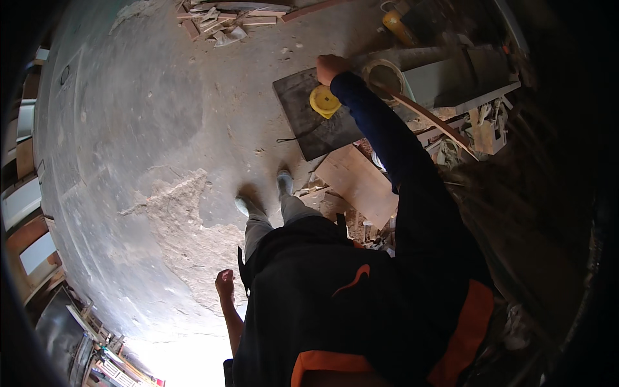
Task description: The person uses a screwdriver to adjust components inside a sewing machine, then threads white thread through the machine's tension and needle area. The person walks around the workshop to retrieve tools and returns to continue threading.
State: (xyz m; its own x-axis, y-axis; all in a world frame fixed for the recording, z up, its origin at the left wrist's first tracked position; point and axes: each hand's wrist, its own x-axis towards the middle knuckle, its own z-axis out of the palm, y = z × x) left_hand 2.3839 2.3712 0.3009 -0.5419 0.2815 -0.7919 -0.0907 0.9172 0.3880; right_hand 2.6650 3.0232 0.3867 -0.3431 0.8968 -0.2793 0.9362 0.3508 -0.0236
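Observation:
My right hand (pixel 331 68) reaches out at the far edge of a dark flat board (pixel 300 90). Its fingers are closed, and whatever they may grip is hidden from view. Just nearer than this hand, beside my dark sleeve, a round yellow case (pixel 324 101) that looks like a tape measure shows over the board. A thin dark cord (pixel 296 137) with a loop lies across the board's left edge. My left hand (pixel 224 284) hangs low beside my body, its fingers loosely curled, with nothing visible in them.
A brown panel (pixel 361 184) lies over scraps right of my feet. Beyond my right arm are a round tub (pixel 385 77), a long wooden strip (pixel 432 117) and a yellow cylinder (pixel 396 27). Wood offcuts (pixel 238 16) lie at the far side. The concrete floor (pixel 161 109) is rough and broken in places.

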